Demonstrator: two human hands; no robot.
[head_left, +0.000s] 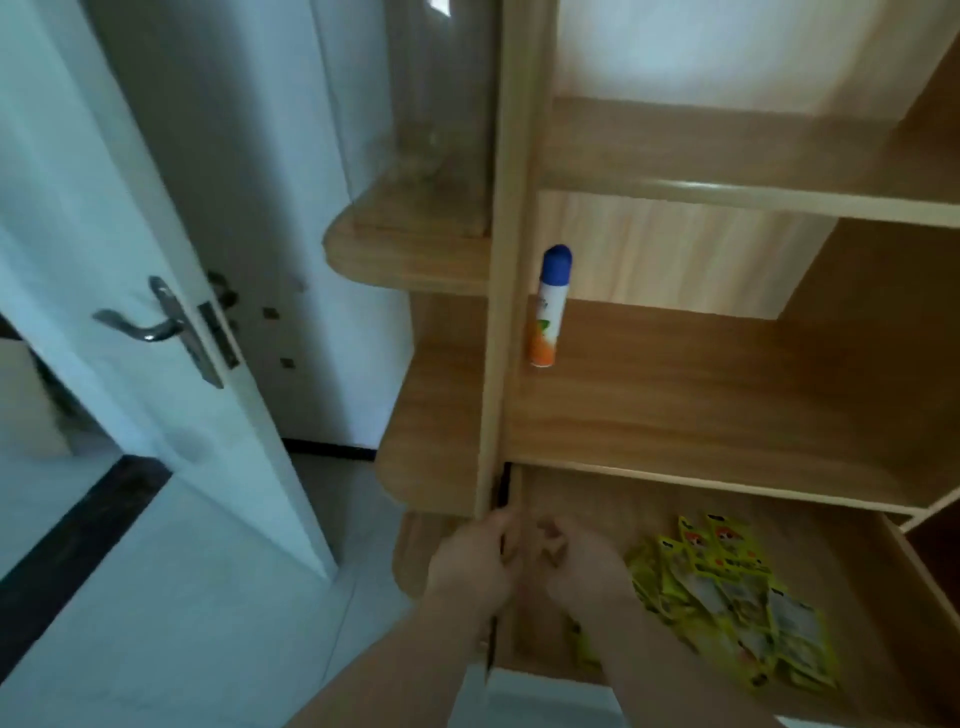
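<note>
At 6 o'clock in the view, both hands meet low on a wooden shelf unit. The left hand (475, 564) grips the front edge of the upright (500, 312), its fingers curled round the board just below the middle shelf (701, 410). The right hand (584, 569) sits just beside it, at the left hand's 3 o'clock, over the bottom shelf (587, 493). Its fingers are curled inward, but blur hides whether they pinch anything, so I cannot tell its hold. The two hands are nearly touching, with the upright's edge between them.

At the right hand's 3 o'clock, a heap of yellow packets (727, 597) lies flat on the bottom shelf, with its near edge beside the wrist. At 12 o'clock from the hands, a spray can (549, 306) with a blue cap stands upright on the middle shelf, close against the upright. At 9 o'clock a white door (104, 208) stands ajar, with its metal handle (150, 325) facing the shelves.
</note>
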